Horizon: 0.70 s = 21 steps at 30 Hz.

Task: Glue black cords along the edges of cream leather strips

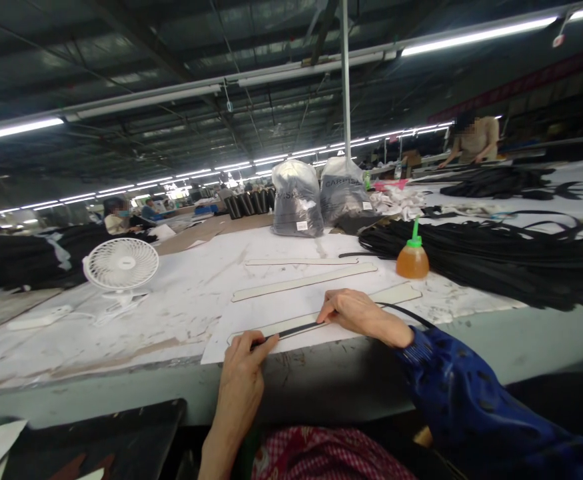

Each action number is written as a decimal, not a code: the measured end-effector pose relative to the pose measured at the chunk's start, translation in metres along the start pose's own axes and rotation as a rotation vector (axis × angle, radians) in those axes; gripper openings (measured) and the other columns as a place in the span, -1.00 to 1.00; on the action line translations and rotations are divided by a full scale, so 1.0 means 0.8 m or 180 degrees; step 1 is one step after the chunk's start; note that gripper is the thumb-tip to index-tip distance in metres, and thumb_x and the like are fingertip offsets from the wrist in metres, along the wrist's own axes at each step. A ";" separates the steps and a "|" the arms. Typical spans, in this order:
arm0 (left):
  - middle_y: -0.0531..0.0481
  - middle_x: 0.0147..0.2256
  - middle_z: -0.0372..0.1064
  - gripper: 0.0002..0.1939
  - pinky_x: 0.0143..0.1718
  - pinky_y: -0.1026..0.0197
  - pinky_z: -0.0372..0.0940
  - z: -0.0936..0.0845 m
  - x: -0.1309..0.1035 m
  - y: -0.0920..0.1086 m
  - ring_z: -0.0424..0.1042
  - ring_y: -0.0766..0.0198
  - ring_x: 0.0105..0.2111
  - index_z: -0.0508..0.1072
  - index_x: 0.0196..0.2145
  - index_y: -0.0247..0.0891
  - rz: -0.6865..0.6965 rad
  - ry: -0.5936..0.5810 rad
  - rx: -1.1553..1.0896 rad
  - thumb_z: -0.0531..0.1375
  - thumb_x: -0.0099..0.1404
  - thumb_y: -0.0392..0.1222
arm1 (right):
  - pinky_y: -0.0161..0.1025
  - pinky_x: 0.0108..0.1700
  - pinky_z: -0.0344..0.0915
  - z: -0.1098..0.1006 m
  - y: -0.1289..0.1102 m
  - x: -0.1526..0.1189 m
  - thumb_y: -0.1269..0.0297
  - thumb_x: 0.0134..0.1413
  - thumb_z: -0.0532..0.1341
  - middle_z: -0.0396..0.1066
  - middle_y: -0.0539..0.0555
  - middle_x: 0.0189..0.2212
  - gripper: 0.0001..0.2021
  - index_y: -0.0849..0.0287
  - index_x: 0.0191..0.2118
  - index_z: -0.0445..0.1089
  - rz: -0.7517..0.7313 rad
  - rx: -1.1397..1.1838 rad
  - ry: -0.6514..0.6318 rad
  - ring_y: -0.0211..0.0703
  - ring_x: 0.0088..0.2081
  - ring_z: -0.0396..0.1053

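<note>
A narrow black strip [298,329] runs between my two hands, along a long cream-coloured piece [281,326] with a dark outline. My left hand [245,360] pinches the strip near its left end, close to the table's front edge. Farther right, my right hand [354,312] grips the same strip between thumb and fingers, and the strip's loose tail [406,311] passes behind my wrist toward the blue sleeve. The right part of the cream piece shows beyond that hand. Another cream piece [304,283] lies behind it, with a thinner one [301,262] farther back.
An amber bottle [412,261] with a green nozzle stands at right, beside a heap of black strips [496,260]. To the left are a white fan [121,265] and a power strip [41,319]. Stuffed bags [298,200] stand behind. A person [474,141] works far right.
</note>
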<state>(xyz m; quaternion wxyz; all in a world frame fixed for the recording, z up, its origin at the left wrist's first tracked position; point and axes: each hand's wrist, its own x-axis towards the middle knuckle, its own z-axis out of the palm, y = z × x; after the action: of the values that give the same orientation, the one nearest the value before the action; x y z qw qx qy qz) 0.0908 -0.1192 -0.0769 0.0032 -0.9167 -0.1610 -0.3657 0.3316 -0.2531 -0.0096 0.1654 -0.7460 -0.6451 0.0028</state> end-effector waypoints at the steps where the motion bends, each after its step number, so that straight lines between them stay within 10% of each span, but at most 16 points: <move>1: -0.07 -0.19 0.33 -0.49 -0.14 0.09 0.25 -0.004 0.004 0.004 0.25 0.15 -0.16 0.45 -0.03 -0.13 -0.0079 0.0148 0.0009 -0.04 0.22 -0.53 | -0.33 -0.28 0.23 -0.001 -0.001 0.000 0.46 0.03 0.16 0.47 -0.05 -0.29 -0.70 -0.10 -0.28 0.57 0.0007 -0.0026 -0.0002 -0.17 -0.24 0.42; 5: -0.11 -0.16 0.34 -0.61 -0.05 0.05 0.21 -0.003 0.033 0.043 0.24 0.13 -0.11 0.44 -0.07 -0.23 -0.0334 0.0655 -0.0299 -0.04 0.27 -0.47 | -0.33 -0.28 0.24 -0.004 -0.007 0.000 0.47 0.04 0.16 0.48 -0.04 -0.26 -0.69 -0.09 -0.28 0.57 0.0068 -0.0116 -0.0037 -0.17 -0.24 0.43; 10: -0.12 -0.22 0.36 -0.58 -0.12 0.10 0.27 0.038 0.068 0.090 0.29 0.16 -0.17 0.37 -0.02 -0.32 -0.0132 -0.0137 -0.1193 -0.11 0.26 -0.50 | -0.33 -0.24 0.25 -0.009 -0.014 -0.001 0.46 0.07 0.15 0.48 0.00 -0.23 -0.69 -0.07 -0.23 0.56 0.0013 -0.0214 -0.0105 -0.14 -0.18 0.43; 21: -0.08 -0.35 0.27 -0.50 -0.23 0.12 0.23 0.059 0.065 0.085 0.22 0.17 -0.31 0.43 0.02 -0.25 0.0023 -0.0271 -0.0533 -0.10 0.27 -0.51 | -0.36 -0.24 0.25 -0.078 0.072 -0.035 0.42 0.01 0.24 0.54 0.02 -0.34 -0.79 0.08 -0.25 0.58 0.0246 0.0161 -0.0047 -0.16 -0.27 0.45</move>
<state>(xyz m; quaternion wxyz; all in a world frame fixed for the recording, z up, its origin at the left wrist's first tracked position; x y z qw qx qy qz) 0.1777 -0.1625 -0.0688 -0.0791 -0.9290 -0.1265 -0.3385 0.3958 -0.3013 0.0288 0.1792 -0.7659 -0.6167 0.0311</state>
